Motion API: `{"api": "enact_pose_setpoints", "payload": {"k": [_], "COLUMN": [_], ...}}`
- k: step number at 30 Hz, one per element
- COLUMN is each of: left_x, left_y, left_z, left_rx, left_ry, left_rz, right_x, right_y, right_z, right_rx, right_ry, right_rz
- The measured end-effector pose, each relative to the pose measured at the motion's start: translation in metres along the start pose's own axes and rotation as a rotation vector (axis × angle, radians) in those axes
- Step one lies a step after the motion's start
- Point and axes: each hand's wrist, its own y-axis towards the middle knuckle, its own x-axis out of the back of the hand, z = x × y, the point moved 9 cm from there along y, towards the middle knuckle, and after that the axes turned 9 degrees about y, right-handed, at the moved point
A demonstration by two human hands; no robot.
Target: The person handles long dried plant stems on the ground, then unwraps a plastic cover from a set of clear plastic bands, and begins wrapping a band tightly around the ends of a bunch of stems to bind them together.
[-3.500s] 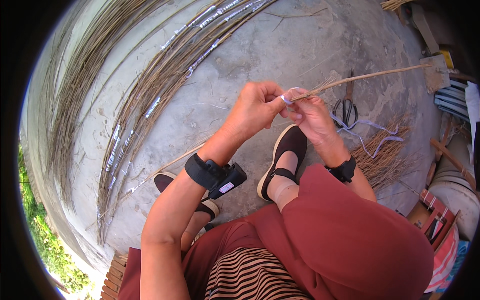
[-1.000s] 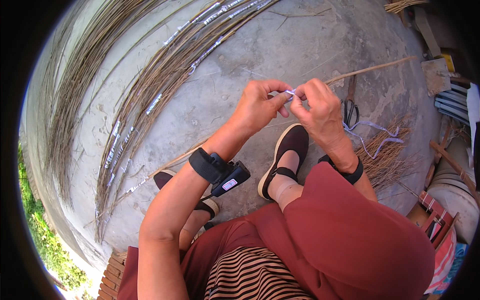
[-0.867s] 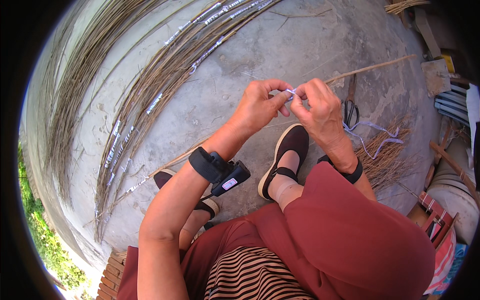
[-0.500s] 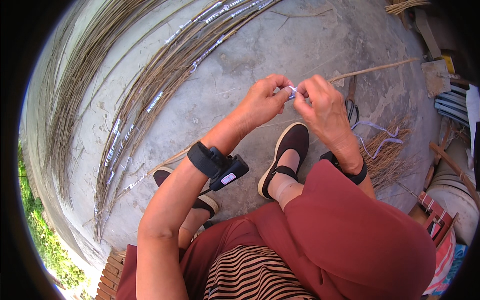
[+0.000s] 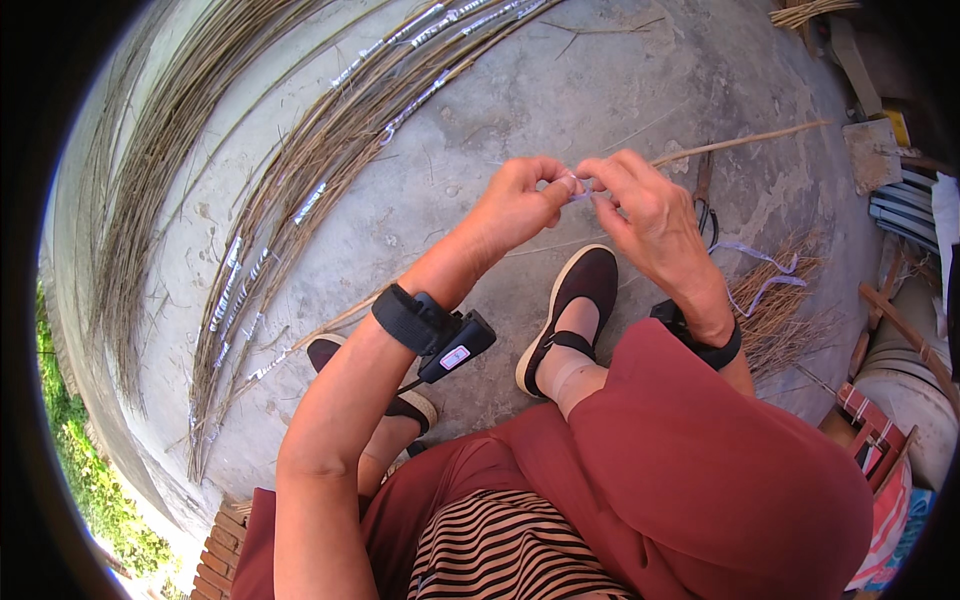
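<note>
My left hand and my right hand meet above the floor, beyond my right shoe. A thin whitish-lilac plastic strip runs between them, pinched in the fingertips of both. Beyond my right hand a slender stick reaches out to the right; whether the fingers touch it is hidden. Another stick length, with white wrapping near its end, passes under my left forearm. Dark-looped scissors lie right of my right hand. Near them a loose lilac strip rests on a heap of short twigs.
Long twig bundles with white wrappings lie across the concrete floor at the left, beside unwrapped bundles. Along the right stand grey slats, a red wooden frame and other clutter. Greenery shows at the left edge.
My right hand has rolled and its fingers have shifted slightly left over the strip. My left fingertips have moved a little left. The stick's far end has shifted slightly left and down.
</note>
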Motion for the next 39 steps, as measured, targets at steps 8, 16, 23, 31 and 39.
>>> {"api": "enact_pose_setpoints", "payload": {"k": [8,16,23,31,39], "left_x": [0.002,0.003,0.013,0.004,-0.003], "left_y": [0.000,-0.003,-0.004,-0.014,-0.015], "left_z": [0.005,0.004,-0.005,-0.016,0.004], "left_rx": [0.009,-0.039,-0.146,-0.328,-0.412], "left_ry": [-0.016,0.017,0.083,0.449,0.497], "left_rz": [-0.010,0.010,-0.050,-0.125,-0.195], "right_x": [-0.005,-0.004,-0.003,-0.043,-0.055], "right_y": [-0.005,-0.004,-0.007,-0.001,0.003], "right_z": [0.007,0.011,-0.009,-0.018,-0.013], "right_rx": [0.174,0.134,-0.149,-0.285,-0.151], "right_ry": [0.002,0.111,0.531,0.865,0.823], "right_rz": [-0.037,-0.077,-0.051,0.137,0.078]}}
